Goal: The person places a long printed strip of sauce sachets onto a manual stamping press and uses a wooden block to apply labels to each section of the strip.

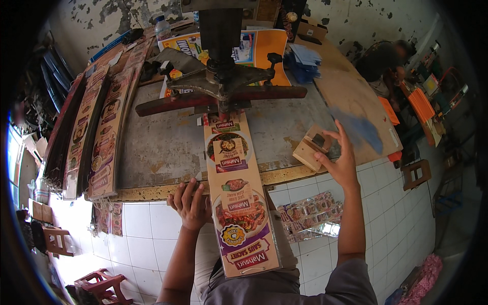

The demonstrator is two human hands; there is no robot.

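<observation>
Printed strip (pixel 238 190) is laid lengthwise on the counter (pixel 162 157), its far end set beneath the press (pixel 223 84), its near end overhanging the front edge; it is probably best held flat and straight; the left grip (pixel 190 206) is loosely curled beside it, fingers apart, nothing visibly held; the right grip (pixel 338 157) is spread at a wooden block (pixel 305 156); firm contact cannot be told.

Way through right of centre
The table (pixel 279 138) offers a gap between the printed strip (pixel 241 206) and the wooden block (pixel 305 153); the metal press (pixel 221 77) bars the upper centre, stacked strips (pixel 108 133) the left.
</observation>
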